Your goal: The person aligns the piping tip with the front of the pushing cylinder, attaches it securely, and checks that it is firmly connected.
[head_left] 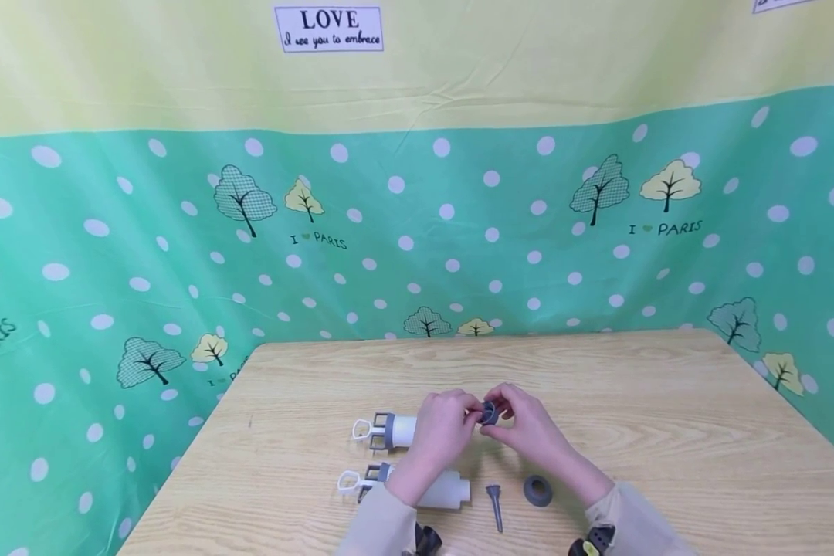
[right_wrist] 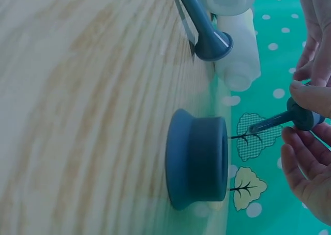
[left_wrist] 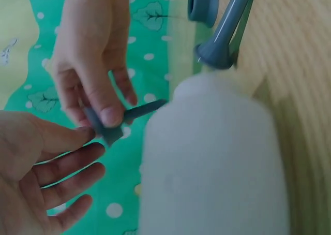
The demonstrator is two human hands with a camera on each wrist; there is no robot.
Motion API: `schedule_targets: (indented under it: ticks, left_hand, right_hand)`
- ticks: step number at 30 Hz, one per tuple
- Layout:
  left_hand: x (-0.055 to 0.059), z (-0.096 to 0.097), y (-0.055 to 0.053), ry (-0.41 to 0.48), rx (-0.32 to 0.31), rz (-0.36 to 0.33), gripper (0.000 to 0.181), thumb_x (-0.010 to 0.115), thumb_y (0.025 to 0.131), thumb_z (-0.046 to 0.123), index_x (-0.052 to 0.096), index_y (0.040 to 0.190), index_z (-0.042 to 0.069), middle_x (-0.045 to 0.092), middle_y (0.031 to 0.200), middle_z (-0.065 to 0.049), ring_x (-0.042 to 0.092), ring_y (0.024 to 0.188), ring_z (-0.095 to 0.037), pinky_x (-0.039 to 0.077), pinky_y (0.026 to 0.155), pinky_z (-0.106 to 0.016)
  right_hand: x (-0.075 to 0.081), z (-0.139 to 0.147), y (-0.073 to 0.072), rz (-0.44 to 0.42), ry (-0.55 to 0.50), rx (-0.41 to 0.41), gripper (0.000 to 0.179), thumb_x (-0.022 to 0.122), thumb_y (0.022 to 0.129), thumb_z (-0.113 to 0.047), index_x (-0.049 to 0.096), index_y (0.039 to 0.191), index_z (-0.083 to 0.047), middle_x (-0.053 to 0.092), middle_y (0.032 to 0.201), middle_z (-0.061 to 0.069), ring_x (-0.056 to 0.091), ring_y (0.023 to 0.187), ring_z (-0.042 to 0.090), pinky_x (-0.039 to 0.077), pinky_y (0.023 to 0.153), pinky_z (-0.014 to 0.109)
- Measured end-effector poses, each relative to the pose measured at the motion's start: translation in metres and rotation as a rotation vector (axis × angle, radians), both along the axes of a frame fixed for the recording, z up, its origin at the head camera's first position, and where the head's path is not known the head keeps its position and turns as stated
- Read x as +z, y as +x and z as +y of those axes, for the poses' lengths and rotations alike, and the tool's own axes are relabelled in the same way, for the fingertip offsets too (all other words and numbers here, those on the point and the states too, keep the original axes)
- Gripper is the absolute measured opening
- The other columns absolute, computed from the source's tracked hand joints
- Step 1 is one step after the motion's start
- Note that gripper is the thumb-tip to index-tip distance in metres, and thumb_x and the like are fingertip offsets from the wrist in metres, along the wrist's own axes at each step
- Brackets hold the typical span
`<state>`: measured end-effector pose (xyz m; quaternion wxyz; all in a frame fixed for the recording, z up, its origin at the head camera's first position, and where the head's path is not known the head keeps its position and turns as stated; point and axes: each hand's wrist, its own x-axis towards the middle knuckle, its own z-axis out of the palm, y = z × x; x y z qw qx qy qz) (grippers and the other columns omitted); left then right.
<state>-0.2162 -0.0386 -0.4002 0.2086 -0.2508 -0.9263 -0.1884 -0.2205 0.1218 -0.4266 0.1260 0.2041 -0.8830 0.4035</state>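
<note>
Both hands meet over the table at a small dark grey screw cap [head_left: 489, 414], ring-shaped in the head view. A thin grey nozzle stem [right_wrist: 271, 122] sticks out of it in the right wrist view. My left hand [head_left: 446, 423] pinches the cap from the left with its fingertips; its other fingers spread loosely in the left wrist view. On the other side, my right hand [head_left: 528, 425] grips it between thumb and fingers. The fingers hide part of the cap. Below them lie a second grey nozzle [head_left: 495, 510] with a flared end and a grey flanged ring [head_left: 538, 490].
Left of the hands lie two white cylinders with grey collars and white loop handles, the farther cylinder [head_left: 403, 431] and the nearer cylinder [head_left: 445, 490], both partly behind my left arm. The wooden table [head_left: 632, 386] ends at a green polka-dot curtain [head_left: 459, 216].
</note>
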Motion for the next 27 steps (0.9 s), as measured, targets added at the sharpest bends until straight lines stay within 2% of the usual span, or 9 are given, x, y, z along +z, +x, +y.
schedule_targets:
  ticks: [2,6,9,11,16,21,27]
  left_hand:
    - [0.002,-0.005,-0.002,-0.015,0.004,-0.045,0.008,0.069,0.079,0.019,0.071,0.086,0.018,0.068,0.081,0.007,0.061,0.072,-0.008,0.044,0.07,-0.027]
    - [0.004,-0.019,-0.004,-0.091,0.031,-0.185,0.021,0.07,0.078,0.024,0.068,0.097,0.015,0.067,0.093,0.002,0.061,0.086,-0.016,0.044,0.078,-0.034]
    - [0.003,-0.03,-0.004,-0.156,0.057,-0.286,0.035,0.073,0.073,0.027,0.065,0.105,0.013,0.065,0.1,-0.002,0.059,0.093,-0.021,0.042,0.083,-0.039]
    - [0.001,-0.035,-0.004,-0.194,0.065,-0.321,0.042,0.075,0.07,0.028,0.064,0.107,0.012,0.064,0.102,-0.004,0.058,0.094,-0.023,0.041,0.086,-0.041]
    - [-0.009,-0.042,-0.006,-0.236,0.074,-0.357,0.049,0.076,0.065,0.027,0.063,0.109,0.011,0.063,0.102,-0.006,0.056,0.094,-0.025,0.038,0.089,-0.044]
    - [-0.02,-0.047,-0.011,-0.205,0.082,-0.39,0.047,0.077,0.065,0.024,0.064,0.108,0.011,0.063,0.1,-0.006,0.056,0.094,-0.027,0.034,0.093,-0.049]
    - [-0.023,-0.048,-0.012,-0.165,0.079,-0.381,0.045,0.078,0.064,0.022,0.065,0.106,0.011,0.065,0.097,-0.006,0.059,0.089,-0.024,0.038,0.086,-0.046]
  right_hand:
    - [-0.001,0.0,0.0,-0.01,0.006,-0.002,0.037,0.077,0.069,-0.011,0.058,0.1,-0.008,0.059,0.088,-0.003,0.057,0.078,0.01,0.05,0.07,0.029]
    - [-0.003,0.002,0.0,-0.038,0.035,-0.009,0.038,0.077,0.069,-0.011,0.059,0.102,-0.009,0.059,0.09,-0.004,0.057,0.081,0.011,0.05,0.07,0.032]
    - [-0.004,0.003,0.0,-0.061,0.067,-0.014,0.039,0.076,0.07,-0.013,0.06,0.105,-0.011,0.06,0.092,-0.005,0.057,0.084,0.011,0.049,0.073,0.034]
    - [-0.005,0.003,-0.001,-0.07,0.084,-0.011,0.039,0.076,0.07,-0.013,0.06,0.106,-0.011,0.06,0.093,-0.005,0.057,0.085,0.011,0.049,0.074,0.034]
    - [-0.007,0.002,0.0,-0.079,0.115,0.002,0.038,0.075,0.071,-0.013,0.061,0.107,-0.012,0.06,0.094,-0.005,0.057,0.087,0.012,0.049,0.075,0.033]
    - [-0.01,0.001,0.0,-0.102,0.151,-0.003,0.04,0.074,0.071,-0.013,0.061,0.108,-0.013,0.059,0.094,-0.006,0.057,0.088,0.011,0.048,0.077,0.033]
    - [-0.01,0.001,-0.002,-0.138,0.161,-0.04,0.042,0.074,0.071,-0.013,0.058,0.11,-0.012,0.06,0.093,-0.006,0.057,0.087,0.01,0.048,0.078,0.034]
